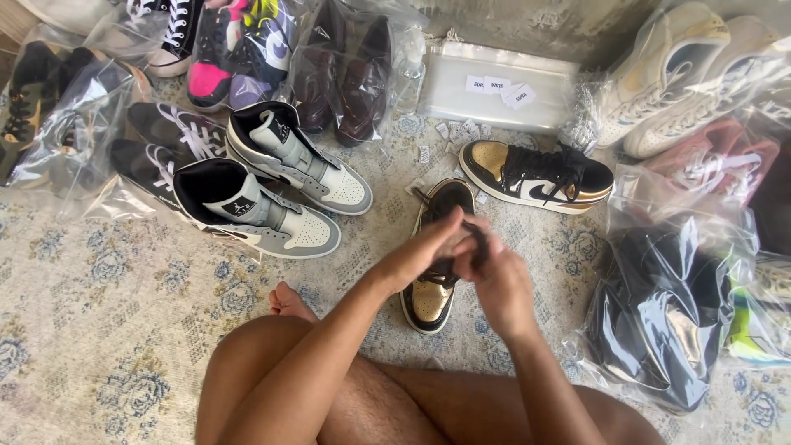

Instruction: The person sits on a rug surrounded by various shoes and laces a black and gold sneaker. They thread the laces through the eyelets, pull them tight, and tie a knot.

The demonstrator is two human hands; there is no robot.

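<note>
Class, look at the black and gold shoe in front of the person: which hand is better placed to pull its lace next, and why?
Probably the right hand: its fingers pinch the black lace, while the left hand rests above the shoe.

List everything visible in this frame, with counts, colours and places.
gold-and-black sneaker: 1, centre, under both hands
matching sneaker: 1, gold and black, on its side, upper right of centre
grey high-tops: 2, grey, white, black, left of centre
bagged shoes: several pairs, mixed colours, top and both sides
clear bag stack: 1, with white labels, top centre
carpet: 1, pale with blue flowers
left hand: on black laces
right hand: on laces
</note>
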